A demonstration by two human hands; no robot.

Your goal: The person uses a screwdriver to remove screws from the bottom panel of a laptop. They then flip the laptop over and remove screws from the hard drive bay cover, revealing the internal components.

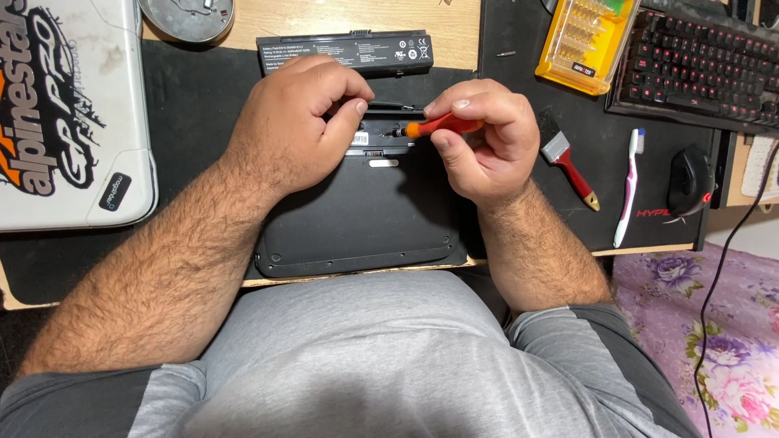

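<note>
A person's two bare hands meet over an upturned black laptop (357,219) lying base-up on a dark desk mat (195,105), seen from a head-worn cam. The right hand (487,146) pinches an orange-handled screwdriver (442,126) btwn thumb and curled forefinger, the other fingers folded in against the palm; the tool's long axis runs nearly level, handle to the person's right, dark tip pointing left toward the open battery bay at the laptop's far edge. The left hand (296,126) sits just beside that tip, fingers bent and pressed together w/ thumb and forefinger closed at the bay's rim; whether they nip a small part can't be told, as the knuckles hide it. So the work spot lies btwn the two hands, the driver tip a touch nearer the left fingertips than the right palm, both hands about equally close. A long black battery pack (345,51) lies just beyond, crosswise and parallel to the bay, apart from the laptop. Off to the right: a yellow bit case (584,40), a small red-handled brush (568,166), a pink-and-white toothbrush (629,186), a black mouse (690,178) and a red-lit keyboard (698,65). At left, a white stickered laptop lid (73,113).
</note>
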